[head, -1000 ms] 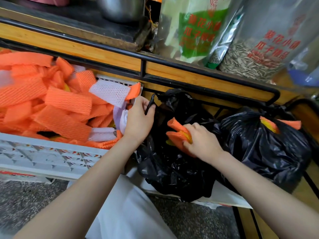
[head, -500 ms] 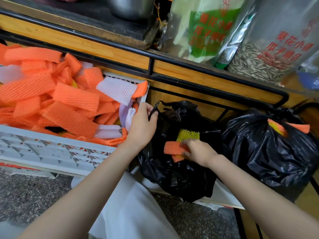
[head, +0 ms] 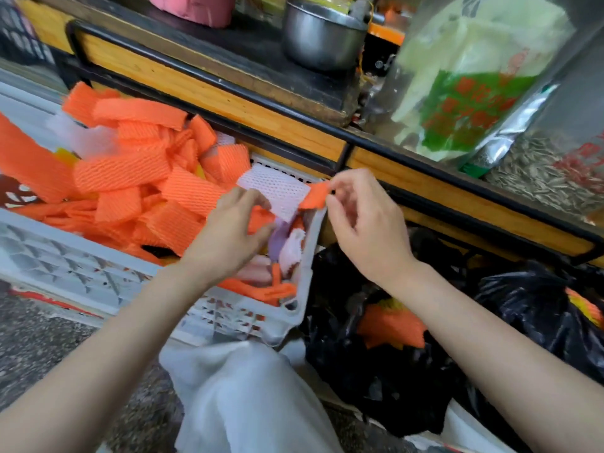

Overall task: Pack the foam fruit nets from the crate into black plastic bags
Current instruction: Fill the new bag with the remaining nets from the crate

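It was mid-pick at the three-o'clock end of the crate point(head: 305, 256): the right hand point(head: 366, 230) pinched an orange net point(head: 314, 198), the left hand point(head: 228, 237) gripped a second net point(head: 261, 219), both probably bound for the black bag point(head: 376, 384) at five o'clock.

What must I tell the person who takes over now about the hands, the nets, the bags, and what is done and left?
Left hand: seems to pinch the white foam net at the right corner of the crate.
Right hand: pinches an orange foam net beside it.
Crate: heaped with orange nets.
Near black bag: open, some nets inside.
Far black bag: fuller, nets at its mouth.
Done: part packed. Left: move the crate's nets into the bags.
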Tool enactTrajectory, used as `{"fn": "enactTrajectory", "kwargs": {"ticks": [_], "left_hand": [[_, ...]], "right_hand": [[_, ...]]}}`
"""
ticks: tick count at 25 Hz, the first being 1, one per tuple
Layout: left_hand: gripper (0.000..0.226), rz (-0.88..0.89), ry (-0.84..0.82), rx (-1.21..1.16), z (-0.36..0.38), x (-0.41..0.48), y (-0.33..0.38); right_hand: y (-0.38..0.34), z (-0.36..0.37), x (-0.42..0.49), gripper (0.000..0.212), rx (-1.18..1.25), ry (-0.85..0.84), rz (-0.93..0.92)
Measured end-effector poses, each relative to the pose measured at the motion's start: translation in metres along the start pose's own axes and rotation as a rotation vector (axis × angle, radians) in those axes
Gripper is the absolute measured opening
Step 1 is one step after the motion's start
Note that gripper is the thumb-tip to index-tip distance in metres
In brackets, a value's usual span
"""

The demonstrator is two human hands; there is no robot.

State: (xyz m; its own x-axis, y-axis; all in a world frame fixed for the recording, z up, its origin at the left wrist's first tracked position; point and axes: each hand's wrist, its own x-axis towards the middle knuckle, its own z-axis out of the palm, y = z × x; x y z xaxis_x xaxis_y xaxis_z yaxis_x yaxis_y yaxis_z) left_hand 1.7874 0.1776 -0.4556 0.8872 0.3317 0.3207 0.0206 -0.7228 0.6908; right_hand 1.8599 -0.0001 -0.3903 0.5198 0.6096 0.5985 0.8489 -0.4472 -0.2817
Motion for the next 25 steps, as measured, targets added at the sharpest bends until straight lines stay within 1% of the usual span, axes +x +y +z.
{"fn": "enactTrajectory", "kwargs": {"ticks": [1, 2, 5, 7, 9, 11, 13, 14, 15, 16, 18, 20, 21, 23, 25], "left_hand": [[0.030, -0.054, 0.014, 0.041, -0.006, 0.003, -0.019], [0.035, -0.116, 0.015, 0.085, -0.012, 0.007, -0.039], [0.057, -0.352, -0.065, 0.301, -0.020, 0.019, -0.083], [0.067, -0.466, -0.126, 0.432, -0.022, 0.024, -0.102], [0.071, -0.470, -0.140, 0.414, -0.019, 0.029, -0.111], [0.077, -0.423, -0.144, 0.353, -0.016, 0.032, -0.115], [0.084, -0.394, -0.175, 0.271, -0.015, 0.033, -0.116], [0.087, -0.385, -0.195, 0.221, -0.015, 0.032, -0.114], [0.088, -0.385, -0.213, 0.173, -0.016, 0.031, -0.113], [0.089, -0.390, -0.226, 0.138, -0.018, 0.029, -0.111], [0.088, -0.403, -0.243, 0.102, -0.023, 0.025, -0.104], [0.086, -0.402, -0.243, 0.122, -0.025, 0.021, -0.097], [0.085, -0.403, -0.246, 0.142, -0.027, 0.019, -0.093], [0.084, -0.418, -0.271, 0.176, -0.030, 0.015, -0.088], [0.077, -0.426, -0.265, 0.196, -0.035, 0.015, -0.085]], "right_hand": [[-0.001, 0.021, 0.014, 0.018, 0.016, -0.085, 0.016], [-0.001, 0.046, 0.028, 0.025, 0.028, -0.205, 0.053], [0.012, 0.118, 0.057, 0.054, 0.033, -0.552, 0.177], [0.019, 0.158, 0.067, 0.068, 0.058, -0.692, 0.237], [0.021, 0.189, 0.070, 0.079, 0.060, -0.750, 0.256], [0.021, 0.211, 0.071, 0.089, -0.022, -0.759, 0.258], [0.020, 0.221, 0.072, 0.097, -0.093, -0.767, 0.270], [0.020, 0.223, 0.072, 0.099, -0.082, -0.773, 0.292], [0.020, 0.224, 0.071, 0.098, -0.041, -0.783, 0.323], [0.020, 0.224, 0.070, 0.092, 0.012, -0.794, 0.342], [0.018, 0.220, 0.067, 0.072, 0.061, -0.803, 0.323], [0.016, 0.211, 0.065, 0.048, 0.022, -0.774, 0.290], [0.015, 0.205, 0.064, 0.039, 0.008, -0.759, 0.285], [0.014, 0.187, 0.063, 0.029, 0.003, -0.734, 0.277], [0.015, 0.168, 0.062, 0.028, 0.000, -0.666, 0.270]]}}
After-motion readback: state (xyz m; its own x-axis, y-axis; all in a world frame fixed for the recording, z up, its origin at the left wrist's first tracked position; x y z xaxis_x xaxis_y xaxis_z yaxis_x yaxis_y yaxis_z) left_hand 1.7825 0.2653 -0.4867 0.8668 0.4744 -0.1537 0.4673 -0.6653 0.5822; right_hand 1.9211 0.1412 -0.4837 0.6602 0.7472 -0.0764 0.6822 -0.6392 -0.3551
